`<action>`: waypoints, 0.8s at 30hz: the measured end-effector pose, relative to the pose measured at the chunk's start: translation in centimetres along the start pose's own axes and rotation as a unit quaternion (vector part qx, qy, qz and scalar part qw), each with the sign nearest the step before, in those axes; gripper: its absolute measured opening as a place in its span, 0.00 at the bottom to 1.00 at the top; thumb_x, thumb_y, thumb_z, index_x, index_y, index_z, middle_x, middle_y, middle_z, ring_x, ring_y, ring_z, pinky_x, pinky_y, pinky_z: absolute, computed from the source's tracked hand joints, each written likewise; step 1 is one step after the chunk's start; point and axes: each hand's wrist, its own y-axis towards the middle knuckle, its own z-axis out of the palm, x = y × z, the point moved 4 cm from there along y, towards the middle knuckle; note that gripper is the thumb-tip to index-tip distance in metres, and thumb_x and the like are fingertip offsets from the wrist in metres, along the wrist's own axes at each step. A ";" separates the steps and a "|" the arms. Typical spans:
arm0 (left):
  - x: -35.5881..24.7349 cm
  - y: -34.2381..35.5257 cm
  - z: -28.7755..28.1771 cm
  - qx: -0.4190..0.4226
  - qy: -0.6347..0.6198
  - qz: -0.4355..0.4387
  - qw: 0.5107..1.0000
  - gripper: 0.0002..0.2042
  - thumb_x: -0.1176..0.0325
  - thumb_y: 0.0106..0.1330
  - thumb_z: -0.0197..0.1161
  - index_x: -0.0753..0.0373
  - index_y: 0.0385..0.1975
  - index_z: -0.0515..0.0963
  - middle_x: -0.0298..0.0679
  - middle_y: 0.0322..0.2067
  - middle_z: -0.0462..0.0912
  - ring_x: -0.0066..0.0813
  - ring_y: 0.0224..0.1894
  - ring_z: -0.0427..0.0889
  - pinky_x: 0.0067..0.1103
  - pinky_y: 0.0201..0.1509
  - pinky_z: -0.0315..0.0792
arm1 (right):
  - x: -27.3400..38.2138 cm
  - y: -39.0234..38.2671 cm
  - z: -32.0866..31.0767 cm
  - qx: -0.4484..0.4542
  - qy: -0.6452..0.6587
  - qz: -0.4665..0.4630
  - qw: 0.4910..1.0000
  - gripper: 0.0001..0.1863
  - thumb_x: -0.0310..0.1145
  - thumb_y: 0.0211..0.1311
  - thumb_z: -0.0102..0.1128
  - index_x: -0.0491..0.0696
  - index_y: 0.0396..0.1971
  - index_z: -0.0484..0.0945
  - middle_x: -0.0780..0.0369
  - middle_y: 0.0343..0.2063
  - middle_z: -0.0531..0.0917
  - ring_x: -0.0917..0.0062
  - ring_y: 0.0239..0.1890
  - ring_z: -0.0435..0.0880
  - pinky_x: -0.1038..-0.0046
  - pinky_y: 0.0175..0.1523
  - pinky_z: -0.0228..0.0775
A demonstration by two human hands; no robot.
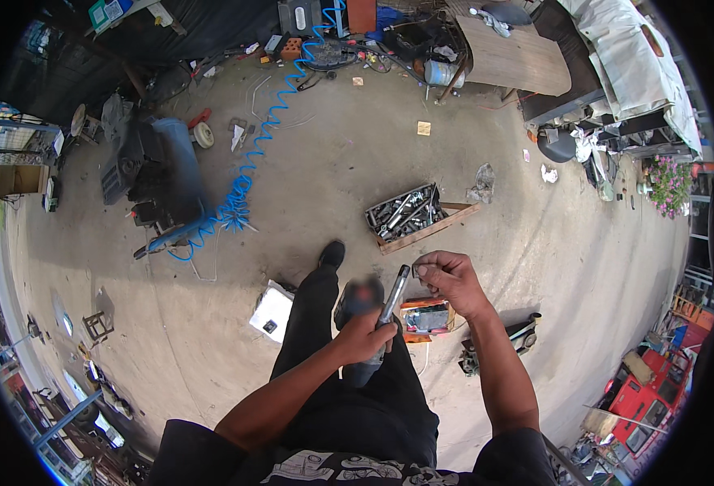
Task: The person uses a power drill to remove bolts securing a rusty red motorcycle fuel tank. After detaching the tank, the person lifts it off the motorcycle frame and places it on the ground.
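My left hand (359, 338) is wrapped round a grey metal tube (396, 293), which rises at a slant in front of my legs. Below the fist, a thicker dark grey part (362, 372) shows between my thighs; whether it is one piece with the tube I cannot tell. Close to the right of the tube's upper end is my right hand (446, 279), its thumb and fingertips pinched together. A small dark thing seems to be in that pinch, too small to name. The fingertips look apart from the tube.
Ahead stands an open box of sockets and metal tools (405, 215). A smaller orange-edged tray (427, 318) lies below my right hand, beside a dark mechanical part (502, 344). A white flat box (272, 311) is by my left leg. A coiled blue hose (239, 198) crosses the floor.
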 end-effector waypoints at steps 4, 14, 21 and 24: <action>-2.1 -5.5 1.0 -0.042 0.042 0.049 0.997 0.08 0.68 0.66 0.54 0.66 0.30 0.69 0.37 0.18 0.77 0.23 0.22 0.78 0.23 0.29 0.71 | 6.2 -2.8 4.0 0.082 -0.161 -0.061 0.982 0.10 0.34 0.57 0.64 0.42 0.32 0.82 0.70 0.18 0.76 0.89 0.19 0.68 0.84 0.23 0.58; -2.3 -20.5 5.7 -0.141 0.081 0.098 0.982 0.08 0.68 0.65 0.54 0.67 0.30 0.70 0.38 0.18 0.77 0.24 0.22 0.78 0.23 0.29 0.71 | 10.7 -12.1 14.7 0.288 -0.335 -0.050 0.896 0.14 0.39 0.59 0.64 0.42 0.25 0.81 0.73 0.14 0.69 0.90 0.17 0.62 0.80 0.21 0.53; 2.2 -30.2 8.2 -0.203 0.061 0.176 0.961 0.09 0.66 0.65 0.54 0.67 0.30 0.70 0.38 0.18 0.77 0.25 0.22 0.78 0.24 0.29 0.70 | 9.3 -20.5 24.6 0.353 -0.406 -0.064 0.841 0.15 0.38 0.58 0.66 0.40 0.23 0.81 0.72 0.13 0.69 0.89 0.18 0.63 0.79 0.21 0.53; 5.5 -34.4 8.4 -0.217 0.032 0.203 0.954 0.09 0.67 0.65 0.53 0.67 0.30 0.69 0.38 0.18 0.78 0.26 0.22 0.78 0.25 0.29 0.70 | 6.1 -23.2 28.9 0.364 -0.423 -0.070 0.827 0.17 0.41 0.59 0.65 0.40 0.25 0.81 0.71 0.13 0.69 0.89 0.18 0.63 0.80 0.21 0.52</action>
